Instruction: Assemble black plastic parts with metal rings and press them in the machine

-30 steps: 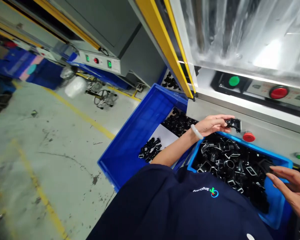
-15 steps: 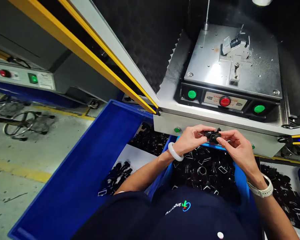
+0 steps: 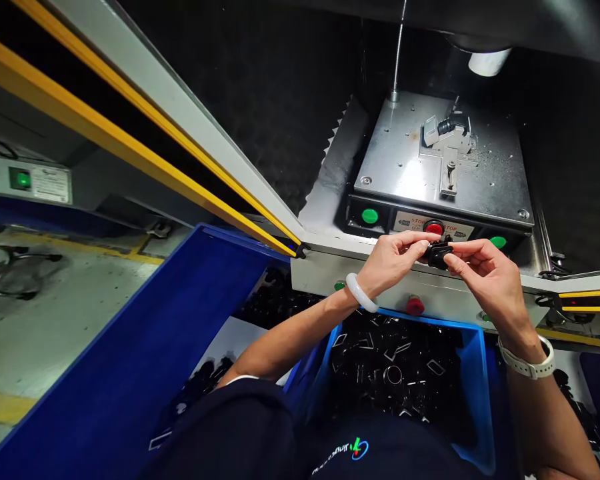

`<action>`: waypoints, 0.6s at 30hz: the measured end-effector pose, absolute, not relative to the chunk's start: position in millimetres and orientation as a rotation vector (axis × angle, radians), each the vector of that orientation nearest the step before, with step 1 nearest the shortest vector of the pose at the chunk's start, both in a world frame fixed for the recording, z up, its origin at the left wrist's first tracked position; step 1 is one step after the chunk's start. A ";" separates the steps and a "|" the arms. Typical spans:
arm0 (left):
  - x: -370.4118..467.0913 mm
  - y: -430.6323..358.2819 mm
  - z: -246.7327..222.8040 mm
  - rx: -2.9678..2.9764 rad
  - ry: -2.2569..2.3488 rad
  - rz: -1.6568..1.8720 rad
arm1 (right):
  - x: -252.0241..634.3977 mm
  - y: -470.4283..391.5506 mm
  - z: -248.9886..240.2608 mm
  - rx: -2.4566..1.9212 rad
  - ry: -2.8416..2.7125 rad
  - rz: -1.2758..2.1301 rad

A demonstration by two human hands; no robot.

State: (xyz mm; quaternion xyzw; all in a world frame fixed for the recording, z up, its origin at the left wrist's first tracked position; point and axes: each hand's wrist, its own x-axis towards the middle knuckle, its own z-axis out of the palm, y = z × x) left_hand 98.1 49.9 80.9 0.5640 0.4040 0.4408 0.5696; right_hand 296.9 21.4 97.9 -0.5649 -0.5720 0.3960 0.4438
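Open space lies ahead of the left hand [image 3: 387,265] and right hand [image 3: 497,279], over the metal plate [image 3: 500,167]. In that path stand a block [image 3: 450,141], a thin rod [image 3: 399,50] ahead of the left hand, and a white nozzle [image 3: 487,64] farther ahead. 2 yellow bars [image 3: 130,148] slant across, left of the left hand. Nearer than both hands, a red knob [image 3: 415,305] juts out.

Right hand [image 3: 496,285] — off the bin [image 3: 483,400] — now grips black part [image 3: 438,257].
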 end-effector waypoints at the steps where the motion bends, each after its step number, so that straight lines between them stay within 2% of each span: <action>1: 98.8 52.8 83.1 1.322 0.950 1.048 | 297.3 25.5 100.3 -1.390 -1.423 0.972; 10: 106.5 87.7 101.6 1.379 0.915 1.121 | 302.9 65.5 115.2 -1.370 -1.469 0.842; 14: 109.8 135.6 109.9 1.416 0.947 1.164 | 303.0 118.9 130.5 -1.335 -1.574 0.875; 18: 111.5 211.5 128.8 1.195 0.991 1.215 | 290.2 203.5 154.1 -1.599 -1.622 0.397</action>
